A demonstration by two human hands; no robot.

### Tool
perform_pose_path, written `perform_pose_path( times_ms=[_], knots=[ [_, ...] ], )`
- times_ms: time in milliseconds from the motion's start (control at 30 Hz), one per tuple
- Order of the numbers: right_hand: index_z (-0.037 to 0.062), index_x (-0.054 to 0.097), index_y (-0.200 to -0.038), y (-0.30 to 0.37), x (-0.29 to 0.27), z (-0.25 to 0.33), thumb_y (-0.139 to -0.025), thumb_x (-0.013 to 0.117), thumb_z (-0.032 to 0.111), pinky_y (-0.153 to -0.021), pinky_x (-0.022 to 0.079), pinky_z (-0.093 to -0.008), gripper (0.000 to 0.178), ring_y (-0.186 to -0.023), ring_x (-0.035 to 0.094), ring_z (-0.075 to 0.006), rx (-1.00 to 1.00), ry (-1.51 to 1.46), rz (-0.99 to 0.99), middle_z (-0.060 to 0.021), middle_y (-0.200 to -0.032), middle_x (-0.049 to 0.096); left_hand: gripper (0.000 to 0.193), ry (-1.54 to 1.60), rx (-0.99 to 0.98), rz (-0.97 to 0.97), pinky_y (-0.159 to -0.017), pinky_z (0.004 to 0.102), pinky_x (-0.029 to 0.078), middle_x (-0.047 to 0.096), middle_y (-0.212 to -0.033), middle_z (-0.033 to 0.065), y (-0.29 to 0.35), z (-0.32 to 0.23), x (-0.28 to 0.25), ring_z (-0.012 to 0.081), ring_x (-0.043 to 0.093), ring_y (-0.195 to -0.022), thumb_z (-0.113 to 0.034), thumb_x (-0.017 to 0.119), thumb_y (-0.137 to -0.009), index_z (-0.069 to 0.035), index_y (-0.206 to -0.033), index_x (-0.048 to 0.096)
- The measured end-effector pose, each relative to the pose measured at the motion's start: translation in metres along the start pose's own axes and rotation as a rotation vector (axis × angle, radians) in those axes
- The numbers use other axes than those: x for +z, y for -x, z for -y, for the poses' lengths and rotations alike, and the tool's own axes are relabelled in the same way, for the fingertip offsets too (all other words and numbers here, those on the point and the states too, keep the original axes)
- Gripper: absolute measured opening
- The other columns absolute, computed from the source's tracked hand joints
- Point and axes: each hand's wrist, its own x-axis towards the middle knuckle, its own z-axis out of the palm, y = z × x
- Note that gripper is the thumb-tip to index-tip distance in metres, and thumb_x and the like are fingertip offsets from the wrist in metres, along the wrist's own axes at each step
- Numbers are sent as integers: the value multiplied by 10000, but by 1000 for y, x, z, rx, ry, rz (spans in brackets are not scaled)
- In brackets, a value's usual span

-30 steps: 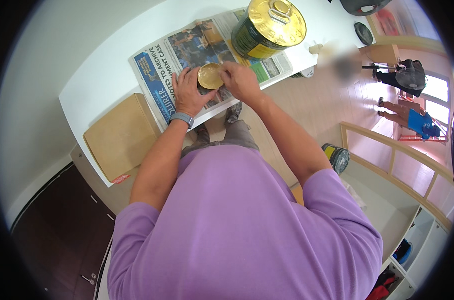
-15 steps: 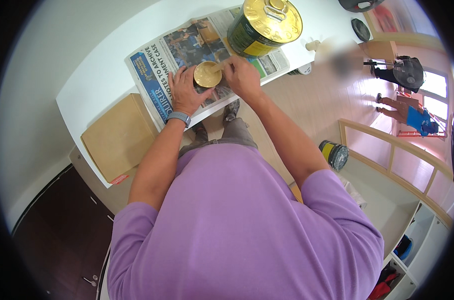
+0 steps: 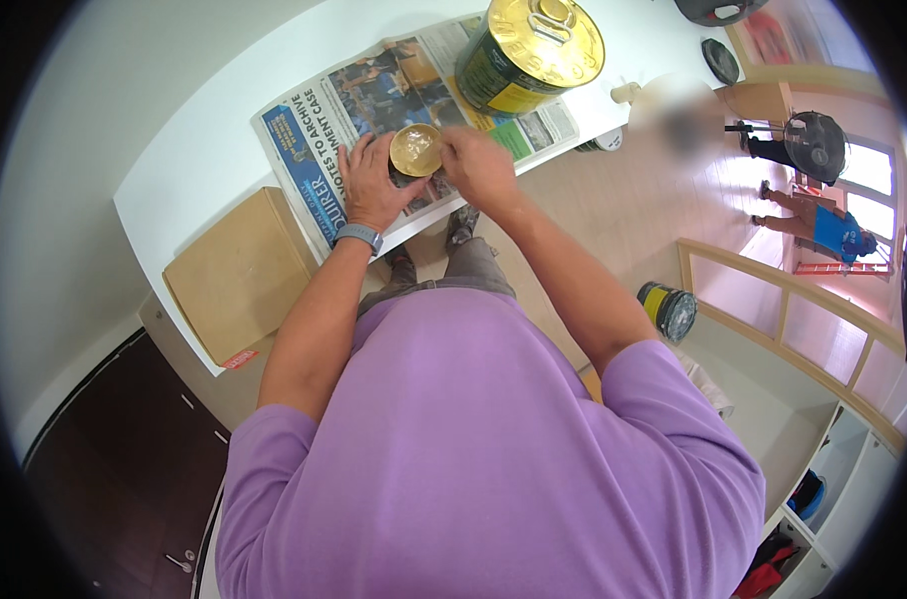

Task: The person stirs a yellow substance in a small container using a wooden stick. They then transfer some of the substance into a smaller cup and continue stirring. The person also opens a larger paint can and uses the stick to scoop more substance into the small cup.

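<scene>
A small open can (image 3: 416,152) with a yellowish, shiny inside stands on a spread newspaper (image 3: 338,110). My left hand (image 3: 369,185), with a grey watch at the wrist, curls round the can's left side. At the opposite rim my right hand (image 3: 478,165) is closed in a pinch. The pale flat stick it held half a second ago is mostly hidden by the fingers now. Beyond the can, a large dark pail (image 3: 503,80) with a gold metal lid and a wire handle rests on the newspaper.
A brown cardboard box (image 3: 239,275) lies on the white table (image 3: 194,170) at the left. A dark round lid (image 3: 720,60) is at the far right. On the floor stands a yellow-and-black pail (image 3: 668,309). Other people and a black fan (image 3: 815,148) are further right.
My right hand has shifted slightly toward me and left, along the can's rim. The stick that crossed the opening hardly shows now. My left hand stays round the can.
</scene>
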Motion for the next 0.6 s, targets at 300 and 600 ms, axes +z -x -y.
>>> perform_pose_path(
  times_ms=[300,600],
  knots=[
    [46,698,-973,-29,-20,-3,-1009,676,271,-789,563,-550,229,-936,715,-447,-38,-47,-27,-201,-964,749,910,-33,4,1,-1299,627,187,644,-1437,117,-1,0,0,359,513,-1456,-522,921,-766,-107,-1491,562],
    [35,700,-952,0,10,-22,-1020,633,318,-771,549,-579,298,-862,709,-501,194,-60,-14,-261,-891,736,914,-6,2,11,-1298,628,194,644,-1439,114,0,0,0,358,503,-1465,-499,930,-753,-108,-1491,559]
  ],
)
